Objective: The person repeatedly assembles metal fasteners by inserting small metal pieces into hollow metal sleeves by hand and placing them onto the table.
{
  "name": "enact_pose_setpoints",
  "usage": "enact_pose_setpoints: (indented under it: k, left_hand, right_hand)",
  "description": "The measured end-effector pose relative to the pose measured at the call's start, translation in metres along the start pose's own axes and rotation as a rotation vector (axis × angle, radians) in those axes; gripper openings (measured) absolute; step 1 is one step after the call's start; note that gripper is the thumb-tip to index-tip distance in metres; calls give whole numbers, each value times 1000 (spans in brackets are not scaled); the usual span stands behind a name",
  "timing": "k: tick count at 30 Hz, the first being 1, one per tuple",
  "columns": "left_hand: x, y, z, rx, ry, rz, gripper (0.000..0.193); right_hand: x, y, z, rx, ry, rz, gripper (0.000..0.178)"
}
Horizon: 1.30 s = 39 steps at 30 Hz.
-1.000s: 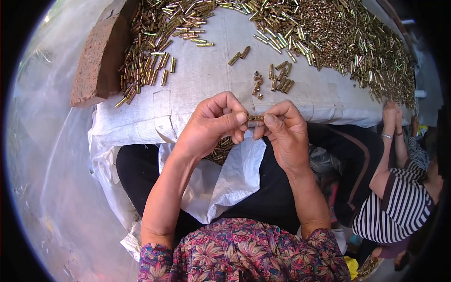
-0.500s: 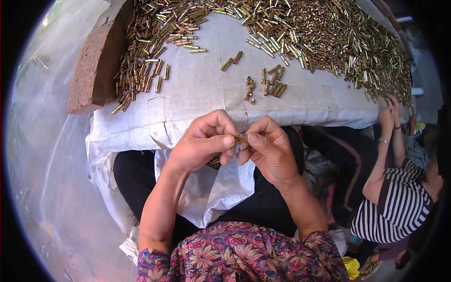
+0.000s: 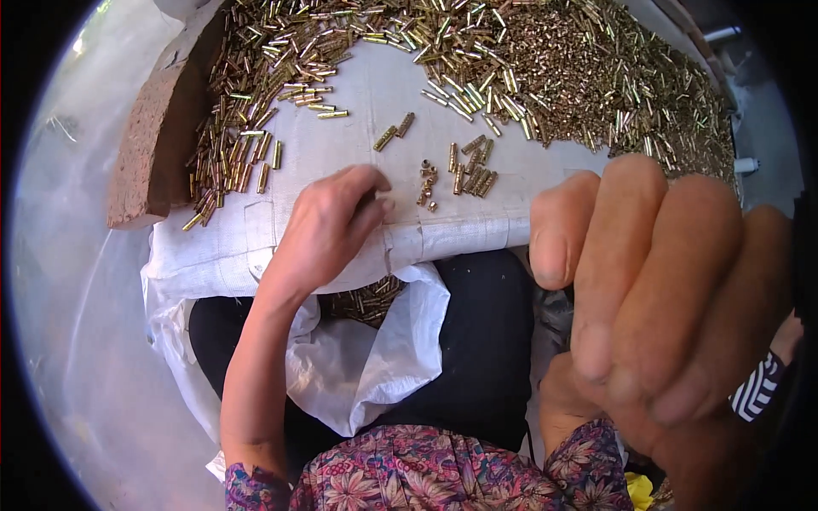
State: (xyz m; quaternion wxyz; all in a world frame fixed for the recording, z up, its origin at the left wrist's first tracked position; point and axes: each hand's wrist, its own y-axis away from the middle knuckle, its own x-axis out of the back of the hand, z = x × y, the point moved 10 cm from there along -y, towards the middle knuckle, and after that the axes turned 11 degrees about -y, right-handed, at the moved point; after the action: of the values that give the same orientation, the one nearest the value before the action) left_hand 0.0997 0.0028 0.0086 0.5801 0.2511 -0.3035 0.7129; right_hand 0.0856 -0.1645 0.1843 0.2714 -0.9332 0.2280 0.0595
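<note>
My left hand (image 3: 334, 217) hovers at the front edge of the white-covered table (image 3: 332, 153). It is slightly blurred, with thumb and forefinger apart and nothing visible between them. My right hand (image 3: 652, 272) is raised very close to the camera, its fingers curled; whatever they may hold is hidden. Right of my left hand lie small metal rings (image 3: 427, 185) and a little group of brass-coloured ribbed metal sleeves (image 3: 473, 175). Two more sleeves (image 3: 394, 132) lie farther back. In my lap, a white plastic bag (image 3: 405, 341) stands open with metal pieces (image 3: 368, 304) inside.
A large heap of metal sleeves and small parts (image 3: 588, 77) spreads across the back and right of the table. More sleeves (image 3: 247, 128) lie at the left against a reddish brick block (image 3: 143, 153). A person's striped sleeve (image 3: 757, 387) shows at the far right, mostly covered by my right hand.
Both hands were together over the lap, pinching a small piece. They have separated: the left moved forward and leftward to the table edge, the right rose toward the camera. The view shifted slightly.
</note>
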Motion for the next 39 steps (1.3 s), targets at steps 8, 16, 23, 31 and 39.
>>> enact_pose_setpoints:
  k: [8,16,23,31,39]
  left_hand:
    - [-21,-51,17,-164,-179,62,21]
    - [-43,-59,9,-185,-248,5,19]
    - [-37,-57,9,-183,-268,20,17]
    - [-43,-61,4,-140,-279,13,9]
    - [-23,-46,-2,-90,-87,41,11]
  right_hand:
    - [43,-24,27,-69,81,98,22]
    - [43,2,31,-89,134,165,23]
    - [133,2,14,-109,170,207,25]
    - [166,-9,143,-344,753,353,16]
    - [144,-15,176,-312,1472,92,19]
